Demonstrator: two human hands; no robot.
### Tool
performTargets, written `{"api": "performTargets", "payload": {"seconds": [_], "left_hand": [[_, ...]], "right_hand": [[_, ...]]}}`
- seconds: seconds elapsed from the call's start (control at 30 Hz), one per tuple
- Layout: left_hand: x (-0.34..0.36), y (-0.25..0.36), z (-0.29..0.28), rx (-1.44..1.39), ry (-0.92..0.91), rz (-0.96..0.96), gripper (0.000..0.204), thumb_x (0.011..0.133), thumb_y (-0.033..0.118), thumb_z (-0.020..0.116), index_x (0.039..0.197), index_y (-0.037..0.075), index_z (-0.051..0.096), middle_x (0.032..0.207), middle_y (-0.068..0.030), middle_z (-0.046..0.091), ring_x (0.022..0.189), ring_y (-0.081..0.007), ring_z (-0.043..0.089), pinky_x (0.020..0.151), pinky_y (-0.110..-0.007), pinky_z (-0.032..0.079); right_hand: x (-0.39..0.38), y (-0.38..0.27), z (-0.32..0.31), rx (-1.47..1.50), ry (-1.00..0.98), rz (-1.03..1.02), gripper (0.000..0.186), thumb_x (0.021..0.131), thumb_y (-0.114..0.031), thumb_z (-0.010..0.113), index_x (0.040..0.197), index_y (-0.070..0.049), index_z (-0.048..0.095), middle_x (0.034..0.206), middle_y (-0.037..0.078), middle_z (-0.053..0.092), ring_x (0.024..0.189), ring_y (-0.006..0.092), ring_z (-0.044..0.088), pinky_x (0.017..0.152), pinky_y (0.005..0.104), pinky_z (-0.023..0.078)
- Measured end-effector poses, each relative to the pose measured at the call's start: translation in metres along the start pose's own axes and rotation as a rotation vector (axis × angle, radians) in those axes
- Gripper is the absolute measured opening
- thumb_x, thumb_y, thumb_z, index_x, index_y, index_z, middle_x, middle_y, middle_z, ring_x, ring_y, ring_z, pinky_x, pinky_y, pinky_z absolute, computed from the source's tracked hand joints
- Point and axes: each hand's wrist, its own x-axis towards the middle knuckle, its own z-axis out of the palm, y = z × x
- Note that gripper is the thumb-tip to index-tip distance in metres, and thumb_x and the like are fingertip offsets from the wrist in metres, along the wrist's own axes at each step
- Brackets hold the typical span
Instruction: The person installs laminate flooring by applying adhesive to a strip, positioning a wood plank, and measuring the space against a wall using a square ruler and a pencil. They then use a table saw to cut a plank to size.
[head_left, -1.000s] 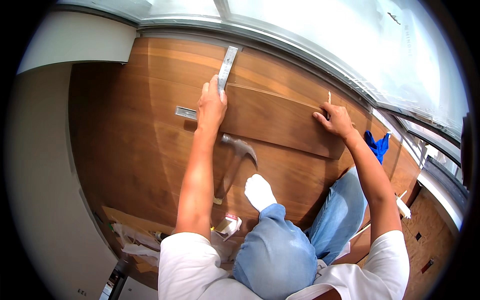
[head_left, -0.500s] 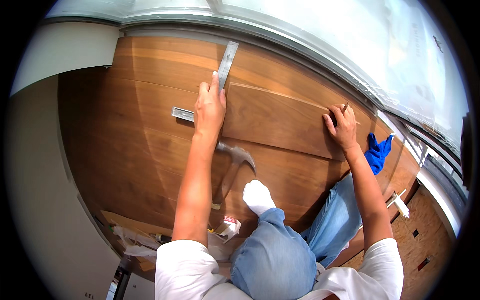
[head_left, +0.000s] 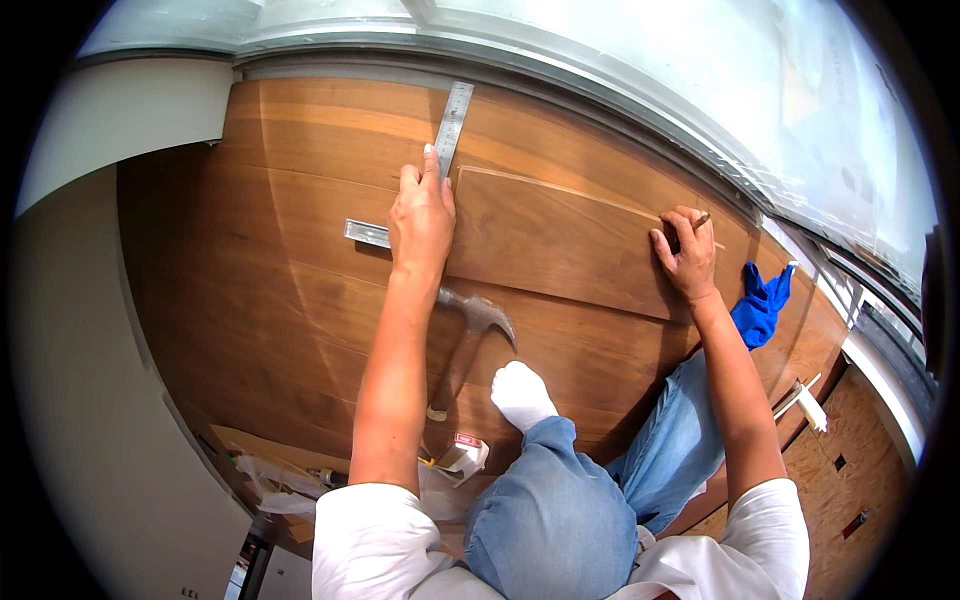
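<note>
Now the right hand (head_left: 689, 254) has tilted its pencil (head_left: 702, 220).

You wear a plain white sock (head_left: 522, 397) with a rounded toe, its upper end meeting the hem of your blue jeans (head_left: 550, 510). Below the sock, the denim widens into a broad, smooth knee in a washed light blue, wrinkled near the hem. To the right of the sock, your other trouser leg (head_left: 675, 440) has the same faded blue with soft creases. Lower than the sock, on either side, are your white shirt's short, loose sleeves (head_left: 375, 530). Your left hand (head_left: 420, 220) and right hand (head_left: 690, 250), both above the sock, are bare.
</note>
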Motion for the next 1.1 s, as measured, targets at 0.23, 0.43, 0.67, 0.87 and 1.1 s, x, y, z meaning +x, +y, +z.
{"api": "performTargets", "payload": {"seconds": [0.23,0.43,0.67,0.87,1.1], "left_hand": [[0.000,0.003,0.004,0.015,0.018,0.030,0.051,0.098,0.014,0.067,0.146,0.004,0.055,0.103,-0.0179,0.059,0.082,-0.0380,0.068,0.072,-0.047,0.059],[-0.002,0.003,0.001,0.031,0.000,-0.015,0.052,0.098,0.014,0.066,0.147,0.005,0.054,0.104,-0.0177,0.058,0.084,-0.0375,0.068,0.075,-0.046,0.059],[0.023,-0.081,-0.054,0.076,0.245,-0.110,0.053,0.100,0.014,0.063,0.149,0.002,0.046,0.112,-0.0183,0.059,0.094,-0.0393,0.068,0.078,-0.047,0.058],[0.090,-0.199,-0.115,0.355,0.300,-0.188,0.050,0.102,0.013,0.058,0.150,0.005,0.045,0.114,-0.0210,0.060,0.094,-0.0396,0.068,0.082,-0.049,0.058],[0.148,-0.254,-0.129,0.432,0.257,-0.271,0.046,0.105,0.010,0.045,0.150,0.019,0.048,0.125,-0.0226,0.059,0.109,-0.0404,0.066,0.091,-0.049,0.056]], "right_hand": [[0.000,0.003,-0.004,0.015,0.016,-0.004,0.027,0.085,-0.019,0.079,0.106,-0.008,0.068,0.105,0.012,0.065,0.097,0.0339,0.061,0.087,0.0432,0.049],[0.002,0.001,-0.002,-0.010,0.007,-0.013,0.026,0.085,-0.019,0.079,0.106,-0.007,0.068,0.105,0.012,0.065,0.098,0.0343,0.060,0.088,0.0439,0.048],[-0.001,-0.003,-0.001,0.016,0.006,0.002,0.025,0.087,-0.019,0.077,0.107,-0.006,0.067,0.105,0.014,0.064,0.099,0.0366,0.059,0.090,0.0459,0.047],[-0.003,-0.003,0.001,0.015,-0.011,0.017,0.022,0.090,-0.018,0.074,0.107,-0.006,0.068,0.106,0.015,0.064,0.102,0.0367,0.059,0.091,0.0458,0.048],[-0.002,0.001,0.003,0.006,-0.027,0.020,0.019,0.092,-0.016,0.070,0.107,-0.006,0.068,0.106,0.016,0.063,0.101,0.0371,0.059,0.091,0.0459,0.048]]}}
